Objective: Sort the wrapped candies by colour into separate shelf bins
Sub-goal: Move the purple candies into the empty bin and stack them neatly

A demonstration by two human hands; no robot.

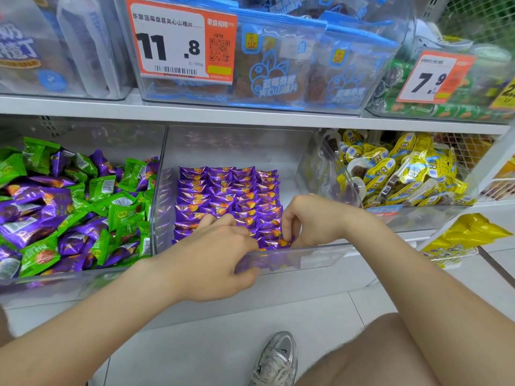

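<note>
A clear middle bin (pixel 306 257) holds purple wrapped candies (pixel 228 190) laid in neat rows. My right hand (pixel 309 221) is inside its front right part, fingertips pinching one purple candy (pixel 285 242) just behind the front wall. My left hand (pixel 214 252) reaches over the front wall with fingers curled down onto the near rows; whether it holds a candy is hidden. The left bin (pixel 83 282) holds a loose mix of green candies (pixel 122 207) and purple candies (pixel 53 210).
A right bin (pixel 323 168) is full of yellow snack packs. The upper shelf (pixel 250 117) carries clear bins with blue packs and price tags 11.8 and 7.9. A wire basket with yellow bags (pixel 468 235) stands at right. My knee and grey shoe (pixel 278 358) are below.
</note>
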